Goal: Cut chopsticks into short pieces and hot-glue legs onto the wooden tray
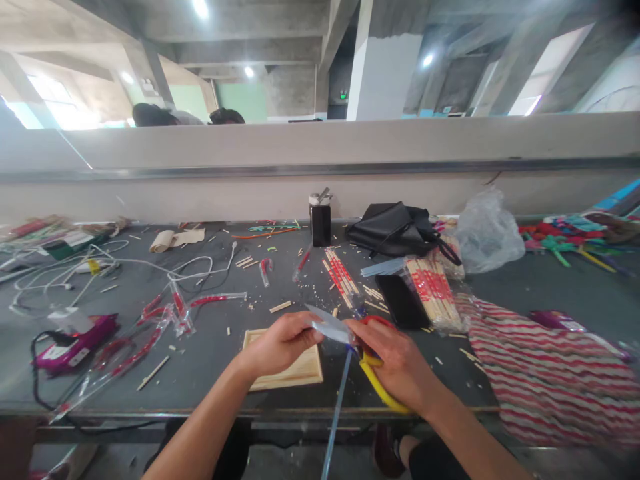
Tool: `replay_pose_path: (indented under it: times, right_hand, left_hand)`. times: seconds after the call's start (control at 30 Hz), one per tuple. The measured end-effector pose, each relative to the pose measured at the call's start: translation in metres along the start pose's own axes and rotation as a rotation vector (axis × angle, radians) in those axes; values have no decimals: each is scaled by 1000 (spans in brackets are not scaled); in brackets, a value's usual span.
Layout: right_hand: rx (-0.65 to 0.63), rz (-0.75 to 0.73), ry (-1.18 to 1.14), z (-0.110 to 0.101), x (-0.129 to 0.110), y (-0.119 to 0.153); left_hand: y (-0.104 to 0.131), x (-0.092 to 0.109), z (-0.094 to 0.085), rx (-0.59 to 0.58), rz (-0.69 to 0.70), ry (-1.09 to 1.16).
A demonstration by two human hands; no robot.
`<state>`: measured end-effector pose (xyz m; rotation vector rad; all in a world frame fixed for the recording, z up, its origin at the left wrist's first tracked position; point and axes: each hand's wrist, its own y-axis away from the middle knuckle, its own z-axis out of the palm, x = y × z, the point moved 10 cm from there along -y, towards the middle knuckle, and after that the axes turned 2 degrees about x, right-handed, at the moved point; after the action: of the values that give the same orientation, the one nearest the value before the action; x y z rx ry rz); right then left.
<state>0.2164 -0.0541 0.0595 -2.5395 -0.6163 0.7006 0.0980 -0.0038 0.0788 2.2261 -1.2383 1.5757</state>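
The left hand (280,341) pinches pale plastic (331,331) between the hands, seemingly to steady it near the scissors (384,390), which the right hand (403,363) grips with curled fingers.

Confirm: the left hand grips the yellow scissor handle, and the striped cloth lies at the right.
Wrong hand: the head view shows the right hand, not the left hand, gripping the yellow scissor handle. The striped cloth does lie at the right.

"Any way in along the counter's (197,347) front edge?"
"A bare strip left of the wooden tray (297,375). Striped cloth (550,373) blocks the right; a black bag (395,230) crowds the back edge."
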Motion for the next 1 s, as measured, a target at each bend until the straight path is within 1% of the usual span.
replay_pose_path:
  times: [0.07,0.13,0.23,0.3,0.37,0.5,0.6,0.7,0.77,0.83,0.9,0.93,1.0]
  right_hand:
    - [16,-13,-6,0,1,2]
    - [64,-19,5,-4,3,3]
    - [179,24,-4,-12,13,3]
    - [216,40,-15,-15,16,2]
    - [201,25,1,-13,13,1]
    - [110,44,55,-4,7,-1]
    - [87,60,74,-3,4,-3]
    - [98,96,-32,-2,7,-7]
    - [150,156,-134,-3,16,-9]
    - [208,219,-174,-5,25,-10]
    - [251,280,-198,-7,33,-8]
    - [270,310,-215,-9,36,-5]
    - [304,358,-255,-17,39,6]
  left_hand:
    - [0,0,3,-33,6,-48]
    - [0,1,4,-43,-3,-57]
    - [-1,4,2,-23,2,-27]
    - [-1,5,0,10,22,-40]
    - [-2,5,-4,56,54,-67]
    - [-2,8,-8,122,135,-73]
    - [-1,9,-7,137,132,-68]
    - [-1,3,-8,148,52,6]
    - [-1,-7,-14,199,-52,149]
    - [2,-18,-27,320,-163,370]
    - [12,-27,-42,457,-264,584]
    - [19,-28,-49,496,-288,620]
    - [39,-28,-58,538,-325,636]
